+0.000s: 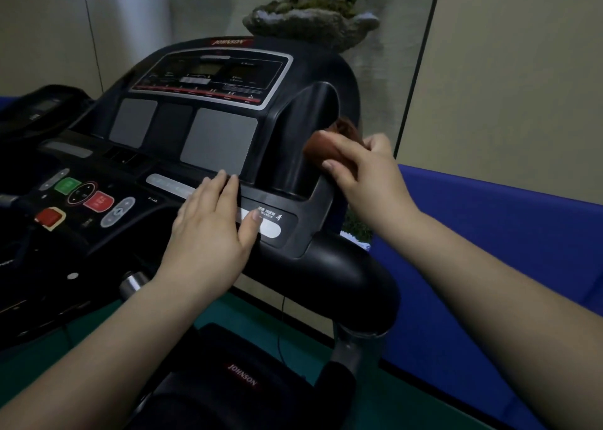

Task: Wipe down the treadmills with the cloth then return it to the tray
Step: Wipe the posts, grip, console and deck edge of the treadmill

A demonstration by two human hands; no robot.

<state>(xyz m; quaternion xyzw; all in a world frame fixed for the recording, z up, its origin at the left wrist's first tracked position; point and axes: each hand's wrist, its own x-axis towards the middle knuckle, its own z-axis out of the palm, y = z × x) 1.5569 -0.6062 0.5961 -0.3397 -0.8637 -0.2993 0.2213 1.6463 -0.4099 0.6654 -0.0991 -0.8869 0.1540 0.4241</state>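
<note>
A black treadmill console (pixel 208 126) fills the middle of the head view, with a display panel on top and coloured buttons at lower left. My right hand (pixel 365 172) grips a brown cloth (pixel 321 146) and holds it against the right side of the console, by the recessed cup holder. Most of the cloth is hidden under my fingers. My left hand (pixel 212 230) lies flat with straight fingers on the console's lower panel, over the silver key strip. No tray is in view.
A second treadmill console (pixel 42 106) stands at the far left. A blue padded barrier (pixel 489 234) runs along the right. A potted bonsai (pixel 310 22) sits behind the console. Below are the black handrail (pixel 346 276) and green floor (pixel 261 312).
</note>
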